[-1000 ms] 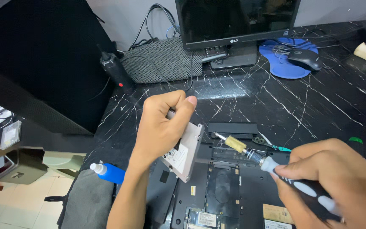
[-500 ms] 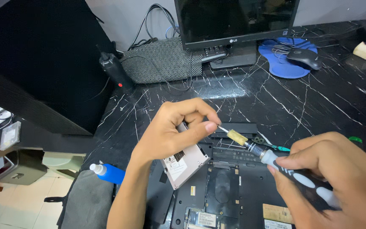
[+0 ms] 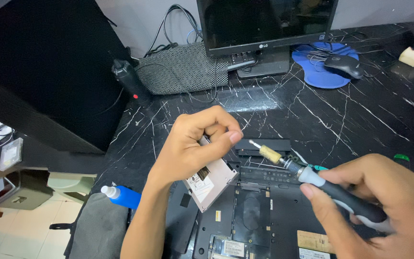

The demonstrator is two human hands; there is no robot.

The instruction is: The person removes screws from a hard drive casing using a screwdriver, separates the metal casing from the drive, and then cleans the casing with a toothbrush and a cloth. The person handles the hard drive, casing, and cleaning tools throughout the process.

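Overhead, left hand pinches drive caddy, wrist bent.

We see bare counter across the middle right of the frame, open for a hand to pass. At the top, the monitor, grey pouch and mouse block the way. Lower centre, the opened laptop fills the room between our left hand and right hand.

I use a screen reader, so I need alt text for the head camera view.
Left hand holds a flat silver drive over an opened black laptop; right hand points a screwdriver toward it. Behind them: a monitor and mouse on a black marble desk.
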